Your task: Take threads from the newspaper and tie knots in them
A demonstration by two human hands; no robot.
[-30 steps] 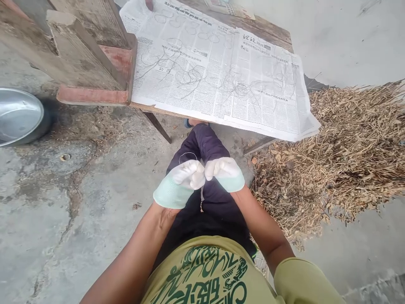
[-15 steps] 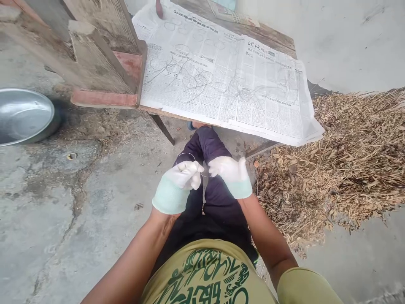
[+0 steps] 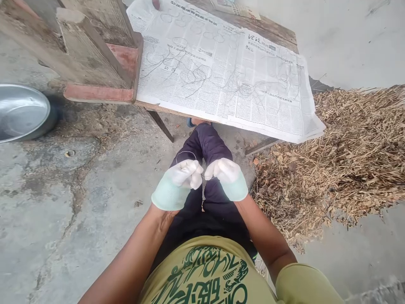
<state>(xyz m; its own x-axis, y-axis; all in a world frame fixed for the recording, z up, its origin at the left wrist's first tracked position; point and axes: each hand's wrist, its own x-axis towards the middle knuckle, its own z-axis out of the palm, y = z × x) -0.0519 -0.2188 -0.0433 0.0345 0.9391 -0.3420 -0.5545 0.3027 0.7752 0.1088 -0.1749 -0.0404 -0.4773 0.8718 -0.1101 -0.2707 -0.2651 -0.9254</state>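
Both my hands wear white gloves with pale green cuffs and meet above my knees in dark trousers. My left hand (image 3: 183, 177) is closed, pinching a thin pale fibre strand (image 3: 186, 153) that loops up over its knuckles. My right hand (image 3: 225, 173) is closed too, pinching the same strand where it runs between the two hands. A short end of the strand hangs down between my legs. Ahead, a low wooden table (image 3: 268, 36) carries a spread newspaper (image 3: 221, 71) with several looped fibre strands (image 3: 193, 76) laid on it.
A heap of dry straw and husks (image 3: 341, 156) lies on the concrete floor to my right. A metal basin (image 3: 22, 112) sits at the far left. A worn wooden bench or step (image 3: 95, 55) butts against the table's left end. Another person's fingertip (image 3: 155, 4) shows at the newspaper's top edge.
My hands were together, drew a little apart with the strand stretched between them, and have now come close together again.
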